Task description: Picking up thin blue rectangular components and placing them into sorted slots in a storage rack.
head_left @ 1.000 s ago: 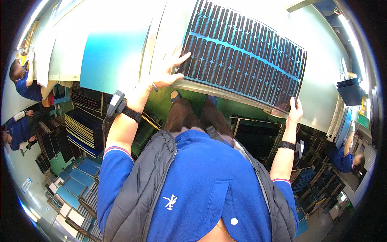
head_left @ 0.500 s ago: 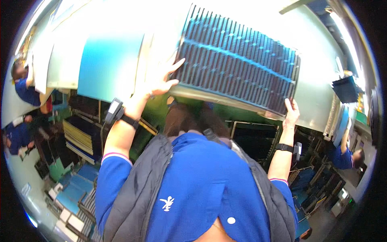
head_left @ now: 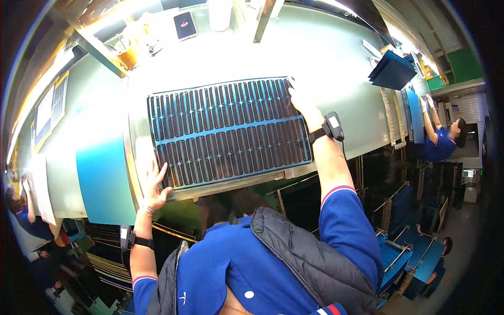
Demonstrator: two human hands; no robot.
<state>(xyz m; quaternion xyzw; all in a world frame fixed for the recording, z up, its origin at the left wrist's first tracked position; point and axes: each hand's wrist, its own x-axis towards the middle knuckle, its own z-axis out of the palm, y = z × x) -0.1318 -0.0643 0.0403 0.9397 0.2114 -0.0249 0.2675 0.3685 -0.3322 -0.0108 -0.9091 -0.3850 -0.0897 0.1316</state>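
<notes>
A dark rectangular panel (head_left: pixel 230 129) lies on the pale worktop in front of me. Rows of narrow rounded black shapes cover it, with a blue band across its middle. My left hand (head_left: pixel 155 188) rests at the panel's near left edge, open, its fingers and thumb spread. At the far right corner, my right hand (head_left: pixel 301 100) has its fingers closed on the panel's edge; strong light washes out part of them. A plain blue sheet (head_left: pixel 105 178) lies left of the panel, beyond a raised strip (head_left: pixel 129 163).
A phone (head_left: pixel 185 25) lies at the back of the worktop (head_left: pixel 346 100), near a metal post (head_left: pixel 265 21). Blue boards (head_left: pixel 394 71) stand at the right. Racks of boards (head_left: pixel 107 265) stand below the worktop. Co-workers (head_left: pixel 443 139) are at both sides.
The panel now lies farther left in view and nearly level. My right hand has gone from its near right corner to the far right one. My left hand is lower on the left edge.
</notes>
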